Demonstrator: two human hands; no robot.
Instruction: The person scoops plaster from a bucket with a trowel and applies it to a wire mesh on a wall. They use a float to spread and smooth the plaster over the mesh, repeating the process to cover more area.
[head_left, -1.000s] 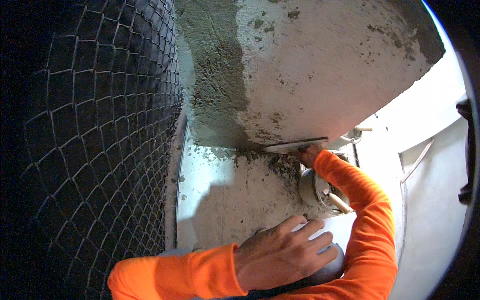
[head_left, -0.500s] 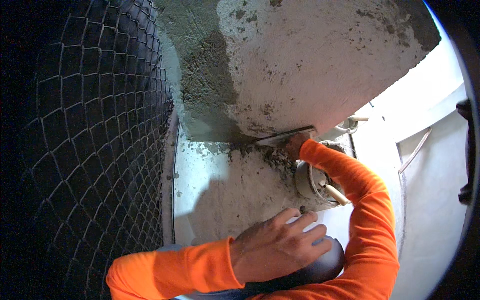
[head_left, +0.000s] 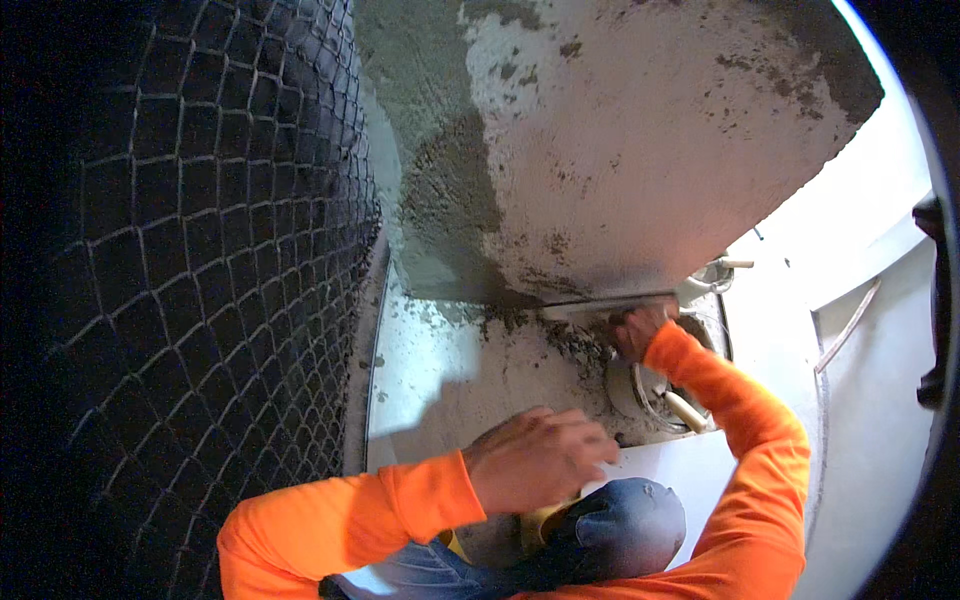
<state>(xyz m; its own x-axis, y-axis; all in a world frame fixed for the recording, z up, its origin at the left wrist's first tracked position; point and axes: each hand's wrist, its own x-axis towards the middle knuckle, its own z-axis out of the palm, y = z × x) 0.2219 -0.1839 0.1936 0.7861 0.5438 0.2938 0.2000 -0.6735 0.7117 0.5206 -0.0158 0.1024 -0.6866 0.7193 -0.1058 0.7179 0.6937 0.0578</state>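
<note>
My right hand (head_left: pixel 645 330) is closed on a long flat plastering trowel (head_left: pixel 590 307). The trowel's blade lies along the foot of the plastered wall (head_left: pixel 640 170), where wall and floor meet. Darker, wet-looking mortar (head_left: pixel 450 215) covers the wall's left strip. Loose mortar crumbs (head_left: pixel 582 348) lie on the floor just below the blade. My left hand (head_left: pixel 540 455) hangs in the air above my knee, fingers loosely bent and somewhat blurred, with nothing in them. Beside my right wrist stands a bucket (head_left: pixel 625 390) with a pale-handled tool (head_left: pixel 686 411) in it.
Chain-link mesh (head_left: pixel 210 220) rises close along my left side. Behind the bucket is another container (head_left: pixel 700 290) with a pale handle sticking out. A thin pale rod (head_left: pixel 848 325) leans at the far right. My bent knee (head_left: pixel 640 520) is below my left hand.
The whole view has shifted, so the wall and mesh sit further right. My right hand keeps the trowel at the wall's foot. My left hand's fingers have drawn in a little.
</note>
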